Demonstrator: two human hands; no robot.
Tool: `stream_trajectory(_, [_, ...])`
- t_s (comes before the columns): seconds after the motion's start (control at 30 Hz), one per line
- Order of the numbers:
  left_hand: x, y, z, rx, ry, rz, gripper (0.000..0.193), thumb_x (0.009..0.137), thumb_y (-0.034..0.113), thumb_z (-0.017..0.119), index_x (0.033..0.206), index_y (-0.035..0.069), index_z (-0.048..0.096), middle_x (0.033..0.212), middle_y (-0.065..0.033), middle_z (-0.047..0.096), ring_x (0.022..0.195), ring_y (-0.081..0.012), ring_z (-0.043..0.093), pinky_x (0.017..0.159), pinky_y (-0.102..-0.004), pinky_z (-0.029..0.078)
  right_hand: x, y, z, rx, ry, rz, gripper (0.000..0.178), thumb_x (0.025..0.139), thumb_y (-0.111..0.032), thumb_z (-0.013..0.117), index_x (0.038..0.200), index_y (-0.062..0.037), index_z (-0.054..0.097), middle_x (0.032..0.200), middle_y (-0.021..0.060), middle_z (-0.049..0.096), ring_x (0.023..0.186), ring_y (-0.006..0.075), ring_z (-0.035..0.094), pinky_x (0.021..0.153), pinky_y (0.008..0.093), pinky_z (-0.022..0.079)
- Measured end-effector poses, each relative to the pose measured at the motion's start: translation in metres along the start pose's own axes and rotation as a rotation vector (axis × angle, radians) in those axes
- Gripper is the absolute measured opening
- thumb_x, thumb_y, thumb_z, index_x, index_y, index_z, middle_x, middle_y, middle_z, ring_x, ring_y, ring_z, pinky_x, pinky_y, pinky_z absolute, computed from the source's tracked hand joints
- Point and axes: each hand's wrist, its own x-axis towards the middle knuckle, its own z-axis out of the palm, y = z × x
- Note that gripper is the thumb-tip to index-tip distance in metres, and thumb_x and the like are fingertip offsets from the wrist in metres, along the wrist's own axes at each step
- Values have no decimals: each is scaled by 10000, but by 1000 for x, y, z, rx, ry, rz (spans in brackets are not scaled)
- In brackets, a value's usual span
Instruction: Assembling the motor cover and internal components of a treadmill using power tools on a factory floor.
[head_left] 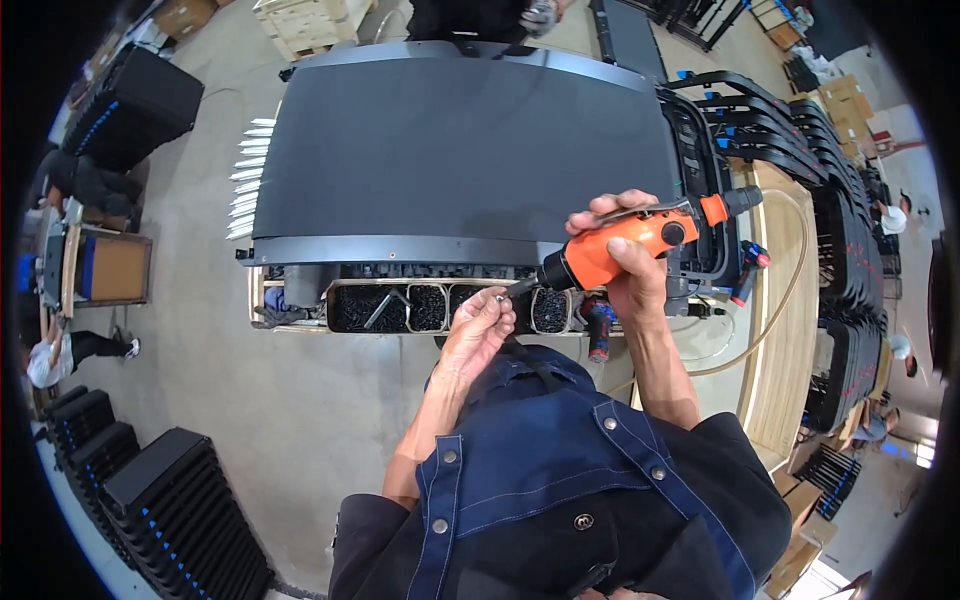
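Note:
An orange power tool (600,255) with a black nose and black rear end lies sideways across my right hand (637,262). My right fingers wrap around its body, and its nose points down to the left. At the tip, my left hand (482,325) pinches something small and shiny that I cannot make out clearly. Just beyond both hands is a wooden-edged tray (372,308) with compartments of small black parts. A metal hand tool (385,310) rests in the left compartment. Behind it lies a large dark panel (460,150) with grey edge rails.
Two red-and-black power drills (599,328) (748,272) lie to the right. A hose (790,290) curves over a wooden bench (780,400). Metal strips (250,180) stick out at the panel's left. Black frames (830,230) stand stacked right; another person (470,20) stands opposite.

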Motion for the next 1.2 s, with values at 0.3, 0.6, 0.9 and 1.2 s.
stream_trajectory(0.3, [-6,-2,10,165,125,172,254,939,170,725,1115,1,656,917,-97,696,788,-158,662,705,-256,576,-8,19,-17,49,128,58,469,858,-86,684,1285,-68,492,1168,146,628,1034,297,682,989,517,531])
stream_trajectory(0.6, [-18,49,-9,582,302,210,252,965,182,700,1120,-8,643,883,-76,668,662,-87,550,549,-214,446,-9,73,24,-23,286,90,490,875,-107,669,1313,-55,455,1173,182,632,1035,306,679,1000,480,518])
stream_trajectory(0.9, [14,113,-28,-398,115,35,358,1018,410,560,1146,76,572,697,52,430,535,-45,332,449,-187,270,43,139,122,-348,-230,-93,446,803,49,721,1192,-16,514,1132,192,657,1045,276,689,929,421,574])
stream_trajectory(1.2, [-14,142,-56,-69,422,-114,312,1050,290,447,1125,5,549,991,-91,566,881,-217,569,791,-361,471,74,170,167,-674,-541,72,374,735,59,713,1084,-36,619,1043,94,694,938,169,688,830,335,574])
